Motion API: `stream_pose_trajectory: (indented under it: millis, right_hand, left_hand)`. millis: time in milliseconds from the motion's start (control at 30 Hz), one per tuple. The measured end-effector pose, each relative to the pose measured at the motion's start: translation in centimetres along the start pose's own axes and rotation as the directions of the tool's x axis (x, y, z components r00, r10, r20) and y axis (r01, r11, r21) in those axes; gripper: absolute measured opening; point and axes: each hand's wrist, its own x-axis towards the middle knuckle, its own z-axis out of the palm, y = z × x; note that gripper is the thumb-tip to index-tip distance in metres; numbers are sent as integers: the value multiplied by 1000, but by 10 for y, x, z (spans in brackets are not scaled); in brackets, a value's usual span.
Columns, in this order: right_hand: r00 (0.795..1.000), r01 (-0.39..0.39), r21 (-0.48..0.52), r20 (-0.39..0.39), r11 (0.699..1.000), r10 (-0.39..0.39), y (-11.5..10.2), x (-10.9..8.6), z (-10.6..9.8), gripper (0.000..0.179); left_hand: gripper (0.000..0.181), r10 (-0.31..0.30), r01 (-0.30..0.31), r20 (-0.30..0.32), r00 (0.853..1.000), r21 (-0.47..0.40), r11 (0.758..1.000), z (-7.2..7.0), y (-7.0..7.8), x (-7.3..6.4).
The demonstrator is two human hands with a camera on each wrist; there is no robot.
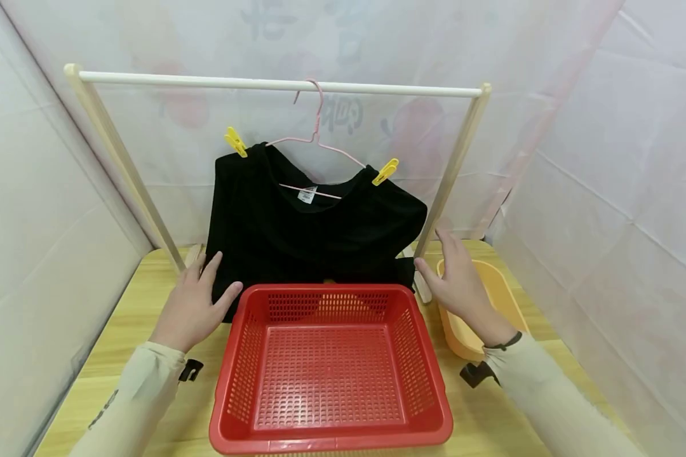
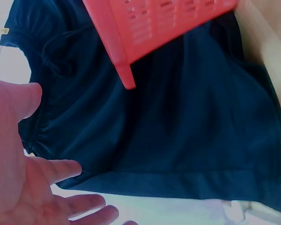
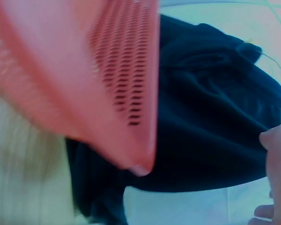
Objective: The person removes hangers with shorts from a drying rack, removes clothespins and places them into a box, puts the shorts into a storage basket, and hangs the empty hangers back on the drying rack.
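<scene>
A black drawstring garment [image 1: 314,235], apparently shorts, hangs from a pink wire hanger [image 1: 317,127] on the rack's white rod. A yellow clothespin [image 1: 236,141] grips its waistband on the left, and another yellow clothespin [image 1: 385,172] on the right. My left hand [image 1: 197,304], fingers spread, is beside the garment's lower left edge and holds nothing. On the other side my right hand [image 1: 457,279] is raised near the rack's right post, fingers extended and empty. In the left wrist view the drawstring [image 2: 56,54] dangles at the waistband.
A red perforated basket [image 1: 328,438] stands in front of the garment, overlapping its lower part. The yellow-orange basin [image 1: 511,298] sits under my right hand. White rod [image 1: 206,81] and wooden posts [image 1: 126,162] form the rack. Pale curtains [image 1: 606,190] surround the wooden table [image 1: 108,355].
</scene>
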Motion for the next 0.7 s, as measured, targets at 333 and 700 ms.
stream_pose_trajectory:
  millis: [333, 700]
  right_hand:
    - [999, 11, 349, -46, 937, 6, -17, 43, -11, 67]
    - [987, 121, 228, -128, 966, -94, -41, 79, -5, 48]
  left_hand:
    - [56, 53, -51, 4, 999, -217, 975, 5, 8, -10]
    - [41, -13, 32, 52, 999, -382, 924, 29, 7, -17]
